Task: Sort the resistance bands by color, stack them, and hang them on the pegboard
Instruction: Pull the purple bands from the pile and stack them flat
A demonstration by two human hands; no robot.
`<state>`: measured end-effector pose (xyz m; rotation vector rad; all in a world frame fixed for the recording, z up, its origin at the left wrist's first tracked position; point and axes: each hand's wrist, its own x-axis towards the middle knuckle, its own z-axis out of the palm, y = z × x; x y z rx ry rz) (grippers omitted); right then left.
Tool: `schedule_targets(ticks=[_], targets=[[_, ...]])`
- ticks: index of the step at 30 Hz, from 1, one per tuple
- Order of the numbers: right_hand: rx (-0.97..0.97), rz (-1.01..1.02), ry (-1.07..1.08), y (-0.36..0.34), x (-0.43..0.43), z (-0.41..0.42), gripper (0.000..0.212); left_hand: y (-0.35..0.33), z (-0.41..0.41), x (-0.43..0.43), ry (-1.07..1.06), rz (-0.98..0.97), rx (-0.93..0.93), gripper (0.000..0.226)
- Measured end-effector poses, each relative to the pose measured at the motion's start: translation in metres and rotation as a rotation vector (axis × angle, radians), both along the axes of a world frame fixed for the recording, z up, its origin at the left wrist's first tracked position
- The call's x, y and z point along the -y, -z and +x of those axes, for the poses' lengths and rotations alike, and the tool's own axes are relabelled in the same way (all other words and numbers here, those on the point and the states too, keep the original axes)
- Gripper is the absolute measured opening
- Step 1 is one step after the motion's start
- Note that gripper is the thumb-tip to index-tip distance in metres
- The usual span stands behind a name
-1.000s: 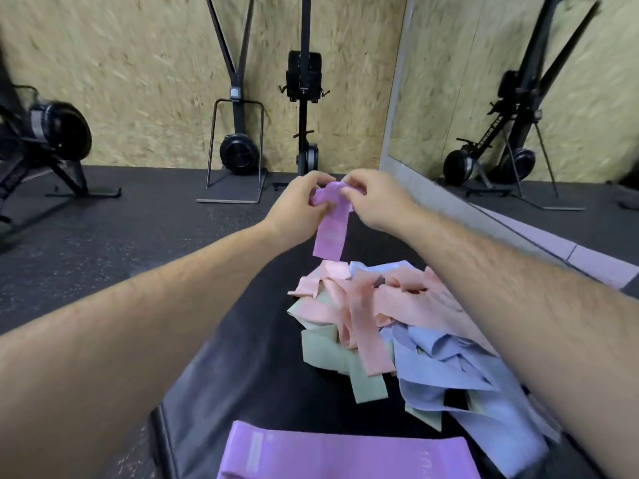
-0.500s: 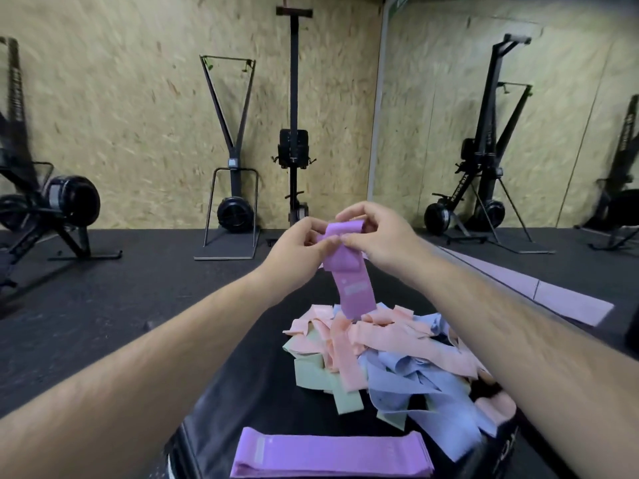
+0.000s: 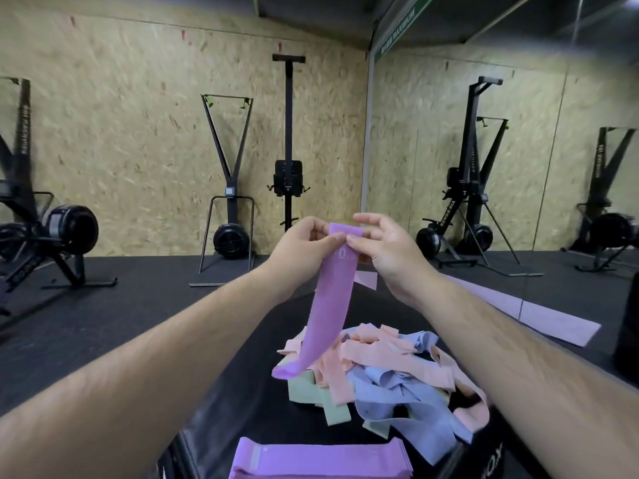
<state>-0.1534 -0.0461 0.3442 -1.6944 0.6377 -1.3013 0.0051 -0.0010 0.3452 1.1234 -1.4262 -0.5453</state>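
On black padded surface (image 3: 221, 392): mixed heap (image 3: 380, 368) of pink, blue and green bands, lower layers buried, count not determinable. Flat purple bands (image 3: 321, 461) at near edge, cut off by frame bottom. Held purple band (image 3: 332, 299) hangs above heap, lower end at heap's left side; white mark near top blurred, unreadable. Left hand (image 3: 304, 243) pinches band's top, thumb against curled fingers. Right hand (image 3: 387, 250) pinches same end with thumb; other fingers loosely spread, partly hidden behind band.

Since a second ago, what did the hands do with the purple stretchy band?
The purple band has been unfolded: it hung short and bunched, now it dangles long, its lower end at the pile. The left hand and right hand still pinch its top. The pile and the flat purple stack stayed put.
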Motion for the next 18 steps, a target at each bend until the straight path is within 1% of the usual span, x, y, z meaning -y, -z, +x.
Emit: schedule_targets(ticks=[4, 6, 8, 10, 13, 16, 18], targets=[[-0.011, -0.018, -0.026, -0.002, -0.002, -0.004, 0.028, -0.008, -0.006, -0.008, 0.004, -0.016, 0.046, 0.021], [0.057, 0.045, -0.065, 0.001, -0.003, -0.005, 0.027, -0.011, -0.008, -0.01, -0.019, -0.034, 0.079, 0.02], [0.083, 0.131, -0.127, 0.009, -0.003, -0.004, 0.033, -0.012, -0.007, -0.009, -0.044, -0.043, 0.118, 0.02], [0.021, 0.184, -0.139, 0.024, -0.001, -0.002, 0.032, -0.011, -0.005, -0.007, -0.076, -0.038, 0.177, 0.022], [-0.044, 0.179, -0.119, 0.039, -0.003, 0.0, 0.018, -0.007, -0.003, -0.008, -0.113, 0.01, 0.3, 0.023], [-0.058, 0.17, -0.132, 0.047, -0.005, 0.0, 0.015, 0.001, 0.001, -0.01, -0.109, 0.066, 0.406, 0.026], [-0.143, 0.153, -0.133, 0.057, -0.006, 0.001, 0.017, 0.009, 0.005, -0.012, -0.135, 0.065, 0.477, 0.023]])
